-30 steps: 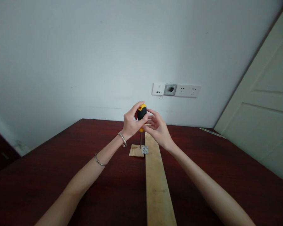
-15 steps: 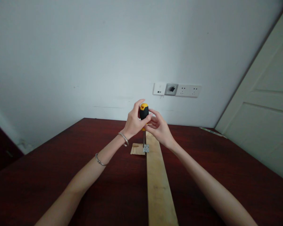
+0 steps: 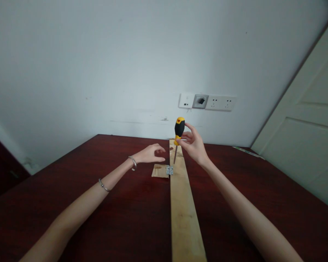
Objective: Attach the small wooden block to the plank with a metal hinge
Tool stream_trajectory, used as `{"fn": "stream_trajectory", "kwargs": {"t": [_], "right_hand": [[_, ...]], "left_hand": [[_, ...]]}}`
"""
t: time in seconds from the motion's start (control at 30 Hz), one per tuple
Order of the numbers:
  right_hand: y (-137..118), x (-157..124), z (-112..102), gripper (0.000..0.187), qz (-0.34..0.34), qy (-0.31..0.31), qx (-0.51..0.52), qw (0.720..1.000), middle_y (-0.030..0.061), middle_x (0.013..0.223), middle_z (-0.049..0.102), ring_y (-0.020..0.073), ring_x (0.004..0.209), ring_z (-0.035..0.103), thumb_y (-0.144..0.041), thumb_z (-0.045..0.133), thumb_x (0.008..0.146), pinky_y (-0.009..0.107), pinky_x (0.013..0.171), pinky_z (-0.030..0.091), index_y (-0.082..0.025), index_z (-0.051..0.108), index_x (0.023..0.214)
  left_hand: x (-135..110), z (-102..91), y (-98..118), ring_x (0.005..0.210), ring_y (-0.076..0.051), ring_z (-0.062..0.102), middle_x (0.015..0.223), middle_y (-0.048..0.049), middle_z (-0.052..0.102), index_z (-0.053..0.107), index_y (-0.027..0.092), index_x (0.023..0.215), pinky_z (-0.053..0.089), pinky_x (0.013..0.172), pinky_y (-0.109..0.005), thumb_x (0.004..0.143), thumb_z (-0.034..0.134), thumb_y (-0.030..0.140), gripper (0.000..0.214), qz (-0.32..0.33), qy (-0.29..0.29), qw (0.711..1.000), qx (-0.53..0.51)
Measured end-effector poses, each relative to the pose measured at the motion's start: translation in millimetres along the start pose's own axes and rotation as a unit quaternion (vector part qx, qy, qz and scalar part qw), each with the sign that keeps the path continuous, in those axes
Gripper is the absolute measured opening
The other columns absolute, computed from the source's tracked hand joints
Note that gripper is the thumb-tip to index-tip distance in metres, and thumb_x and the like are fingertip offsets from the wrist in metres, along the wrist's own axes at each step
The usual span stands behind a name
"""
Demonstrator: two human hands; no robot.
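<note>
A yellow-and-black screwdriver [image 3: 179, 128] is held by the fingers of my right hand [image 3: 193, 145], its shaft slanting down over the wooden plank [image 3: 184, 207]. My left hand [image 3: 149, 153], empty with thumb and fingers apart, hovers just left of the plank. Below it, a small metal hinge [image 3: 170, 170] bridges the plank's left edge and a small, thin piece of wood or cardboard [image 3: 160, 171]. The screwdriver's tip appears a little above the hinge and apart from it. Whether screws sit in the hinge is too small to tell.
The plank runs lengthwise over a dark red table [image 3: 120, 218] toward a pale wall [image 3: 98, 65]. Wall sockets [image 3: 221, 103] are set above the table's far edge. A white panelled door [image 3: 311, 138] leans at the right, near a thin strip [image 3: 248, 152] on the table.
My left hand has let go of the screwdriver and moved down and left. My right hand has lifted the screwdriver off the hinge and shifted it right, tilting it.
</note>
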State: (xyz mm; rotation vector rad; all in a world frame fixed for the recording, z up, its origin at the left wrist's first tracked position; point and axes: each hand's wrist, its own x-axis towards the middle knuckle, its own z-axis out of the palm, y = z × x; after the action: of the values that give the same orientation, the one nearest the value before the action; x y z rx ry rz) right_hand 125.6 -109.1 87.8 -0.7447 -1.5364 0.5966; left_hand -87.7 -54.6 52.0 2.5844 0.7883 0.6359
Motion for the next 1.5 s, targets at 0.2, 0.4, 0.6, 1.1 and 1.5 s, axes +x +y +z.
{"fn": "stream_trajectory", "kwargs": {"t": [0.2, 0.4, 0.6, 1.1, 1.5], "right_hand": [[6.7, 0.5, -0.4, 0.068, 0.002, 0.006, 0.014, 1.0, 0.0022, 0.089, 0.061, 0.0181, 0.083, 0.063, -0.029, 0.068, 0.07, 0.039, 0.08, 0.053, -0.025, 0.038, 0.131], [13.3, 0.5, -0.4, 0.069, 0.001, 0.009, 0.002, 1.0, 0.0031, 0.09, 0.061, 0.0186, 0.083, 0.063, -0.032, 0.067, 0.072, 0.039, 0.077, 0.054, -0.025, 0.036, 0.133], [19.3, -1.3, 3.9, 0.068, 0.007, 0.018, 0.013, 1.0, 0.0037, 0.092, 0.06, 0.0186, 0.085, 0.062, -0.034, 0.067, 0.072, 0.039, 0.078, 0.054, -0.025, 0.037, 0.132], [29.1, -7.0, 8.2, 0.067, -0.003, 0.043, 0.048, 0.998, 0.0032, 0.095, 0.061, 0.0171, 0.088, 0.062, -0.033, 0.07, 0.073, 0.037, 0.084, 0.052, -0.027, 0.039, 0.132], [38.2, -10.6, 14.1, 0.066, -0.002, 0.028, 0.062, 0.998, 0.0035, 0.096, 0.063, 0.0177, 0.088, 0.063, -0.031, 0.071, 0.072, 0.036, 0.082, 0.053, -0.029, 0.041, 0.131]], "left_hand": [[-7.5, 31.6, -7.8, 0.102, -0.026, 0.048, 0.106, -0.011, 0.055, 0.055, 0.013, 0.117, 0.042, 0.082, -0.032, 0.065, 0.071, 0.056, 0.07, 0.011, -0.105, 0.989, 0.102], [-10.1, 47.5, -15.1, 0.099, -0.027, 0.046, 0.107, -0.0115, 0.051, 0.049, 0.011, 0.125, 0.038, 0.086, -0.033, 0.058, 0.072, 0.062, 0.087, -0.004, -0.144, 0.979, 0.145], [-10.0, 52.1, -17.6, 0.097, -0.027, 0.047, 0.103, -0.0107, 0.051, 0.053, 0.012, 0.121, 0.038, 0.084, -0.032, 0.059, 0.071, 0.063, 0.082, -0.022, -0.125, 0.98, 0.152], [-9.8, 51.8, -15.9, 0.091, -0.026, 0.049, 0.096, -0.0088, 0.052, 0.06, 0.014, 0.11, 0.039, 0.078, -0.031, 0.06, 0.071, 0.061, 0.069, -0.015, -0.116, 0.983, 0.14], [-10.0, 50.4, -13.8, 0.092, -0.025, 0.048, 0.096, -0.0075, 0.05, 0.059, 0.015, 0.109, 0.039, 0.08, -0.03, 0.061, 0.07, 0.062, 0.068, -0.01, -0.119, 0.982, 0.15]]}}
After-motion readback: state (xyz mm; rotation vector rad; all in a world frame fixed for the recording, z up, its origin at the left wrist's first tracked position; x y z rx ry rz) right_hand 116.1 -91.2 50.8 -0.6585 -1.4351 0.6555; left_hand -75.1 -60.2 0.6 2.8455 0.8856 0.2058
